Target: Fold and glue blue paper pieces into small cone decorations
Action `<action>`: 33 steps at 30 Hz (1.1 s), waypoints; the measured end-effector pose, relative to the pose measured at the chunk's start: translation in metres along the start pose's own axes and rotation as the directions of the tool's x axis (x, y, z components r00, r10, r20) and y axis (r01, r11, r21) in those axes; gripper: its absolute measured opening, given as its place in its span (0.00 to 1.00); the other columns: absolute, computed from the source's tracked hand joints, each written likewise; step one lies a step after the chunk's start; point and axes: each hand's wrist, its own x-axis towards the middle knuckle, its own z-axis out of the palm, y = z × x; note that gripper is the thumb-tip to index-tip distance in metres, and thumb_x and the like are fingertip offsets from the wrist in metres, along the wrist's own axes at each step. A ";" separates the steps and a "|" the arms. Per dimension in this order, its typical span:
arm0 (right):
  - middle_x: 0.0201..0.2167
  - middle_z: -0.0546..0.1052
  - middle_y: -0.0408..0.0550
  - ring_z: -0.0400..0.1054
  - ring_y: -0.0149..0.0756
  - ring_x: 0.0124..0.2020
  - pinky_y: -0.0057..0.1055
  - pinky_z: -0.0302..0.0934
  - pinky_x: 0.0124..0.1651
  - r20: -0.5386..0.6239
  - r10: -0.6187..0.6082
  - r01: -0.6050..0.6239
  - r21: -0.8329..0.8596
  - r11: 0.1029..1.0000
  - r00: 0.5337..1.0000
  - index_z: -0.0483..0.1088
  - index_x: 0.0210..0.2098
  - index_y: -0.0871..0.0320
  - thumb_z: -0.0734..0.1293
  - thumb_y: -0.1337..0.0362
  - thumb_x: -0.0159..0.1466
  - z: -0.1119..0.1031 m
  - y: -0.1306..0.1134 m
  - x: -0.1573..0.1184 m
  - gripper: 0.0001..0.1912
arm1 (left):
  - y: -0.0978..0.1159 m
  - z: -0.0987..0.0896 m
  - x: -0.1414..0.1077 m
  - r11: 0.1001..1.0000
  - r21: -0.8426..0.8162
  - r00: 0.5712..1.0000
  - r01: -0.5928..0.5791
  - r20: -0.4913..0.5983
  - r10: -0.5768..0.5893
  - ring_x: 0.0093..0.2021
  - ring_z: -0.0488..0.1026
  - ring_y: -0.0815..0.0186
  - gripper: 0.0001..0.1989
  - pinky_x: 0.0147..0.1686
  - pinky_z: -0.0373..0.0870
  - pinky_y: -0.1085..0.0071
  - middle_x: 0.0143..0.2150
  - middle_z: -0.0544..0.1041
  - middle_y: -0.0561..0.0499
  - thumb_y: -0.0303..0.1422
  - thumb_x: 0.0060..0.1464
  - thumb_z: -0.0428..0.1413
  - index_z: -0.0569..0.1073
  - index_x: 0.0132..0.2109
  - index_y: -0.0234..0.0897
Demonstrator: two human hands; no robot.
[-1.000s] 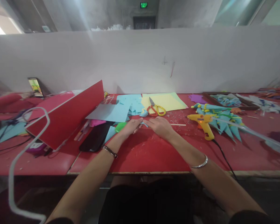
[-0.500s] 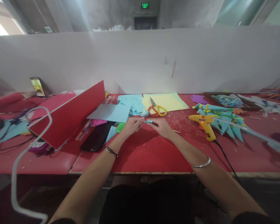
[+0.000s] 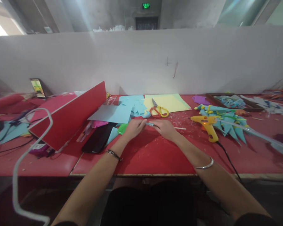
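Between the fingertips of both hands is a small, narrow piece of light blue paper (image 3: 149,124) that looks rolled. My left hand (image 3: 134,128) pinches its left end, and my right hand (image 3: 164,128) is closed on its right end; the fingers hide much of it. A thin pale stick (image 3: 180,128) shows just beyond the right hand, and I cannot tell whether it touches the hand. Past the fingertips lie scissors (image 3: 162,112) with red and yellow handles, partly open, and a small blue paper shape (image 3: 146,115).
Light blue sheets (image 3: 113,113) and yellow paper (image 3: 171,103) lie at the back. A black phone (image 3: 96,141) rests left, by a red board (image 3: 70,117). To the right are a yellow glue gun (image 3: 208,127) with its cord, blue paper cones (image 3: 228,122) and a brown tray (image 3: 254,109).
My hands have shifted very slightly, still on the blue paper. More of the pale stick shows beside my right hand. Everything else on the table has stayed put.
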 end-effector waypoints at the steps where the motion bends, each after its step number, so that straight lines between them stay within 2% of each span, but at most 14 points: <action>1: 0.29 0.74 0.47 0.65 0.31 0.29 0.26 0.53 0.31 0.027 0.029 -0.032 0.124 0.992 0.999 0.70 0.36 0.60 0.56 0.63 0.62 0.000 0.000 0.000 0.13 | 0.000 -0.002 0.000 0.990 0.113 0.996 -0.087 -0.028 0.090 0.19 0.59 0.72 0.20 0.23 0.52 0.75 0.15 0.63 0.55 0.40 0.55 0.41 0.63 0.20 0.35; 4: 0.18 0.67 0.41 0.59 0.27 0.20 0.24 0.50 0.25 0.166 0.085 -0.147 0.415 0.898 0.983 0.68 0.27 0.62 0.55 0.58 0.62 -0.005 0.000 -0.002 0.17 | 0.001 -0.007 -0.002 0.929 0.279 0.967 -0.244 -0.001 0.254 0.24 0.60 0.71 0.17 0.25 0.51 0.75 0.21 0.67 0.54 0.39 0.55 0.43 0.68 0.25 0.35; 6: 0.16 0.63 0.39 0.56 0.25 0.18 0.23 0.49 0.23 0.224 0.087 -0.191 0.496 0.847 0.971 0.66 0.25 0.62 0.56 0.56 0.61 -0.008 -0.001 -0.003 0.17 | 0.003 -0.008 -0.003 0.919 0.281 0.960 -0.275 0.033 0.277 0.25 0.61 0.71 0.18 0.26 0.51 0.75 0.22 0.67 0.54 0.40 0.55 0.42 0.69 0.26 0.35; 8: 0.16 0.63 0.38 0.54 0.24 0.18 0.23 0.48 0.23 0.211 0.081 -0.178 0.495 0.850 0.974 0.67 0.25 0.62 0.56 0.56 0.61 -0.008 -0.001 -0.003 0.18 | 0.002 -0.008 -0.002 0.939 0.241 0.969 -0.246 0.038 0.244 0.23 0.59 0.72 0.20 0.25 0.51 0.75 0.19 0.64 0.55 0.40 0.55 0.41 0.68 0.23 0.35; 12: 0.19 0.69 0.42 0.59 0.27 0.21 0.23 0.49 0.27 0.083 0.023 -0.049 0.331 0.942 0.996 0.71 0.29 0.62 0.58 0.59 0.61 -0.001 0.002 -0.003 0.15 | -0.002 -0.002 0.001 0.997 0.036 0.997 -0.064 0.054 0.062 0.18 0.56 0.73 0.23 0.21 0.50 0.76 0.13 0.59 0.57 0.44 0.54 0.42 0.61 0.18 0.35; 16: 0.33 0.77 0.49 0.67 0.33 0.32 0.26 0.54 0.34 0.038 -0.021 0.017 0.112 0.994 0.999 0.72 0.39 0.59 0.58 0.62 0.61 0.006 0.010 -0.001 0.13 | -0.003 0.005 0.001 0.957 -0.212 0.975 0.199 0.143 -0.171 0.13 0.53 0.74 0.22 0.16 0.48 0.76 0.10 0.56 0.59 0.45 0.53 0.43 0.59 0.19 0.36; 18: 0.37 0.76 0.50 0.68 0.35 0.36 0.28 0.54 0.36 0.049 -0.032 0.033 -0.021 0.999 0.998 0.71 0.41 0.58 0.58 0.63 0.62 0.006 0.012 0.000 0.13 | -0.001 0.006 0.000 0.922 -0.281 0.959 0.267 0.174 -0.225 0.12 0.51 0.75 0.21 0.16 0.47 0.76 0.09 0.55 0.59 0.45 0.52 0.44 0.59 0.18 0.36; 22: 0.36 0.77 0.51 0.68 0.36 0.35 0.30 0.54 0.37 0.049 -0.068 0.077 -0.199 0.977 0.996 0.71 0.41 0.57 0.57 0.63 0.63 0.004 0.009 0.001 0.14 | 0.001 0.005 -0.001 0.875 -0.370 0.944 0.314 0.222 -0.245 0.12 0.51 0.75 0.22 0.16 0.48 0.76 0.08 0.52 0.59 0.45 0.53 0.44 0.55 0.16 0.37; 25: 0.36 0.77 0.51 0.68 0.36 0.35 0.30 0.54 0.37 0.043 -0.066 0.073 -0.196 0.978 0.997 0.71 0.41 0.57 0.56 0.63 0.63 0.004 0.006 0.000 0.14 | 0.000 0.005 -0.001 0.933 -0.265 0.963 0.243 0.181 -0.199 0.12 0.52 0.74 0.24 0.18 0.50 0.75 0.08 0.53 0.57 0.44 0.54 0.39 0.53 0.15 0.38; 28: 0.36 0.76 0.50 0.67 0.35 0.34 0.28 0.54 0.35 0.009 -0.048 0.049 -0.048 0.998 0.999 0.71 0.39 0.57 0.55 0.62 0.63 0.004 0.003 -0.001 0.14 | -0.002 0.003 0.000 1.000 0.009 1.000 0.025 -0.002 -0.025 0.16 0.54 0.73 0.24 0.20 0.50 0.74 0.11 0.56 0.56 0.43 0.55 0.39 0.55 0.15 0.37; 29: 0.33 0.76 0.49 0.67 0.34 0.33 0.27 0.53 0.33 -0.006 -0.034 0.034 0.025 0.999 0.999 0.71 0.38 0.58 0.55 0.62 0.63 0.003 0.002 -0.002 0.14 | -0.002 0.002 0.000 0.994 0.095 0.997 -0.057 -0.046 0.061 0.17 0.55 0.72 0.23 0.21 0.49 0.74 0.13 0.57 0.56 0.43 0.55 0.40 0.57 0.16 0.36; 31: 0.25 0.74 0.46 0.64 0.31 0.27 0.25 0.51 0.30 -0.014 0.010 -0.007 0.172 0.985 1.000 0.71 0.32 0.60 0.55 0.61 0.63 0.002 0.000 -0.002 0.15 | -0.002 -0.001 0.000 0.961 0.201 0.976 -0.189 -0.068 0.206 0.21 0.57 0.72 0.19 0.23 0.49 0.74 0.17 0.60 0.56 0.40 0.54 0.43 0.60 0.20 0.36; 33: 0.18 0.67 0.42 0.58 0.28 0.22 0.24 0.49 0.26 0.017 0.050 -0.053 0.298 0.953 0.999 0.69 0.27 0.61 0.55 0.59 0.62 0.000 -0.003 -0.001 0.17 | -0.001 -0.003 0.000 0.941 0.225 0.962 -0.254 -0.043 0.270 0.22 0.58 0.72 0.17 0.24 0.50 0.74 0.19 0.61 0.56 0.39 0.54 0.43 0.62 0.22 0.36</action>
